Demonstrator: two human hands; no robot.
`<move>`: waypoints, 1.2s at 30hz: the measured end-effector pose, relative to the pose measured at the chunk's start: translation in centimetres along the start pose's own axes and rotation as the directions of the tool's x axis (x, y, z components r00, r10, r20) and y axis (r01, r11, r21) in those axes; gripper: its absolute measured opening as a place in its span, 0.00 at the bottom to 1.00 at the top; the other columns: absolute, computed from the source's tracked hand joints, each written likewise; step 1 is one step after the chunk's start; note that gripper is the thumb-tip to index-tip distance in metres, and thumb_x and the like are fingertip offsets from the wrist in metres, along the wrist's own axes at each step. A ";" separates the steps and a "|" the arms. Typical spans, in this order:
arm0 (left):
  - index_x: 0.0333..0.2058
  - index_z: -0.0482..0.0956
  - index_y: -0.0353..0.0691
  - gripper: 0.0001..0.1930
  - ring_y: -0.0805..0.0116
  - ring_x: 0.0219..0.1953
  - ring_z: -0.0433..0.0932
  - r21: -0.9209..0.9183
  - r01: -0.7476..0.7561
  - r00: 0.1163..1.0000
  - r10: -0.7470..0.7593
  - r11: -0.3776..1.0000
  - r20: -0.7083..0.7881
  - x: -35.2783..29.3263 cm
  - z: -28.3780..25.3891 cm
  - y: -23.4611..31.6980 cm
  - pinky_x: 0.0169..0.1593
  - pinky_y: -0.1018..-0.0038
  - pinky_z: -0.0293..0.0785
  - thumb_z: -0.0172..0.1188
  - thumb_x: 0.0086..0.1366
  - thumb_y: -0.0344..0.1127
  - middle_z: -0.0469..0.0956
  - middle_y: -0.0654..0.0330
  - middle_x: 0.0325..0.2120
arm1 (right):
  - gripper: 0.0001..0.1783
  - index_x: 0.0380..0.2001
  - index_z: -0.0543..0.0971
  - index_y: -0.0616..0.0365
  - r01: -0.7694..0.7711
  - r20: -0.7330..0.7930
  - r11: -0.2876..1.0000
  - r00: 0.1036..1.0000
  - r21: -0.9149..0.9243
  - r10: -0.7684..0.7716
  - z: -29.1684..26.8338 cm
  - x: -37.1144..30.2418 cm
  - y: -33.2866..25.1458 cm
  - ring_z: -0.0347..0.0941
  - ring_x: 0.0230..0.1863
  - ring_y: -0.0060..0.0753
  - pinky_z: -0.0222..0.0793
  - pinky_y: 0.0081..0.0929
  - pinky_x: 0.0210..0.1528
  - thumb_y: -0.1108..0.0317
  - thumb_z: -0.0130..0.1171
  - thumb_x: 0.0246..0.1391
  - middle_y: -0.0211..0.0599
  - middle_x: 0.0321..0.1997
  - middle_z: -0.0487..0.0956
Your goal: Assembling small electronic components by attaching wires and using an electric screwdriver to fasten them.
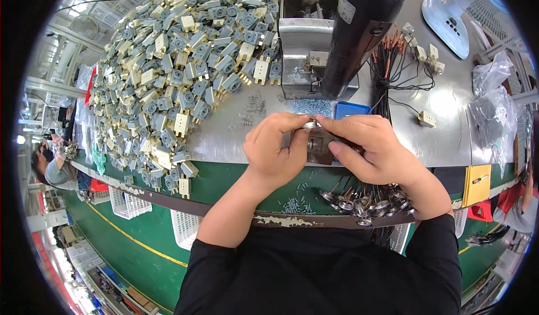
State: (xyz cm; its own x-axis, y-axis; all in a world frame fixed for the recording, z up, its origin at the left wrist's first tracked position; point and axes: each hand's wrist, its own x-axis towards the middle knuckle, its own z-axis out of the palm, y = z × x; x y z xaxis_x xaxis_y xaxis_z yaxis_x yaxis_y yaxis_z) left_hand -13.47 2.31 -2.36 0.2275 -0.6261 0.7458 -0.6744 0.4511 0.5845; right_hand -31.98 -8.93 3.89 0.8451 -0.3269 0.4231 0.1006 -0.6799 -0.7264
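Observation:
Both hands meet in front of the metal machine at the bench's middle. Between the fingertips is a small shiny round metal part (310,125). My left hand (275,149) pinches it with thumb and forefinger from the left. From the right, my right hand (373,149) closes its fingertips on the same part, partly hiding it. Dark wire (352,144) shows beneath the right fingers. Just below the fingertips stands a small metal block (319,149). By the right wrist, several round metal heads on black wires (365,207) lie bunched at the bench edge.
A large heap of grey and cream plug housings (191,51) covers the left. A thick black cylindrical tool (362,34) leans over the metal machine (306,28). Loose screws (314,107) lie beside a blue tray (352,109). At right are black cables (387,62) and a fan (449,26).

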 end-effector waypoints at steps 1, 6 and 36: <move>0.43 0.80 0.33 0.11 0.65 0.34 0.86 0.015 0.002 1.000 -0.002 1.000 -0.013 -0.2 0.2 0.1 0.38 0.75 0.80 0.67 0.63 0.17 0.87 0.52 0.34 | 0.20 0.52 0.84 0.70 -0.020 -0.012 1.000 1.000 0.024 0.020 0.2 -0.1 0.2 0.81 0.30 0.46 0.75 0.33 0.34 0.79 0.65 0.54 0.44 0.31 0.84; 0.44 0.80 0.33 0.06 0.67 0.35 0.86 -0.099 0.104 0.993 -0.098 0.990 0.060 -0.2 0.2 0.5 0.39 0.74 0.81 0.64 0.70 0.21 0.87 0.52 0.36 | 0.18 0.51 0.85 0.67 -0.053 -0.073 0.997 0.996 0.061 0.057 0.5 -0.8 0.6 0.82 0.27 0.39 0.75 0.30 0.32 0.80 0.63 0.56 0.43 0.31 0.85; 0.47 0.74 0.30 0.10 0.67 0.28 0.86 -0.599 0.732 0.676 -0.458 0.323 0.578 -0.3 0.1 1.3 0.32 0.75 0.82 0.54 0.80 0.33 0.83 0.55 0.29 | 0.15 0.50 0.85 0.65 -0.124 -0.047 0.989 0.991 0.078 0.128 0.2 -0.4 0.2 0.83 0.32 0.44 0.77 0.32 0.37 0.77 0.60 0.59 0.44 0.33 0.84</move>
State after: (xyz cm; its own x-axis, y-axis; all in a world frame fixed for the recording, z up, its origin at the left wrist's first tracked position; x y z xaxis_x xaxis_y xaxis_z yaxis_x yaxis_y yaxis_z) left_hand -14.49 3.07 -1.82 0.0562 -0.9971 0.0516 0.3695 0.0688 0.9267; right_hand -32.23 -8.80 3.44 0.8253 -0.4416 0.3519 0.0360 -0.5808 -0.8132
